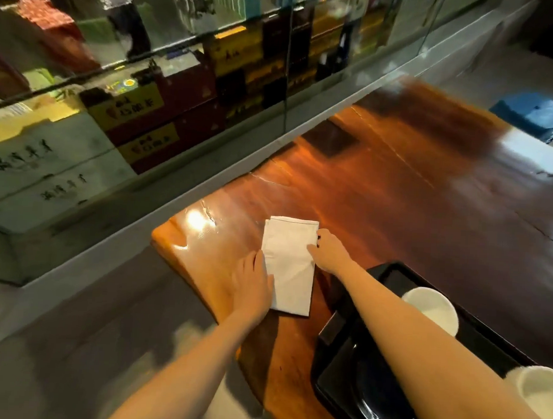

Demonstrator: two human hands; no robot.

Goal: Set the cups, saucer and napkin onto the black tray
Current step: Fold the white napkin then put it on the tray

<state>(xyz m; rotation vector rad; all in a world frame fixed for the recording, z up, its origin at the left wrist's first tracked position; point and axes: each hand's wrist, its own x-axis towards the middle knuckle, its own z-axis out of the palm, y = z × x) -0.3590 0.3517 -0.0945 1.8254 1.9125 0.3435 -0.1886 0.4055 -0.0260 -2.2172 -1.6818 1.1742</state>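
A glass-fronted cabinet (pixel 140 114) stacked with boxes is seen far to the left of and beyond both hands. The left hand (pixel 254 284) is laid flat, fingers spread, on the glossy wooden surface (pixel 395 208), its fingers resting against the left edge of the folded white napkin (pixel 290 263). The napkin is held between the two hands and lies on the wood, not on the tray. The right hand (pixel 329 251) is placed at the napkin's right edge near its far corner, fingers curled onto the paper; whether the edge is pinched cannot be told. Just right of the right forearm, the black tray (pixel 350 380) is seen, with a white cup (pixel 432 308) on it beyond the arm and a second white cup (pixel 541 392) at the right border.
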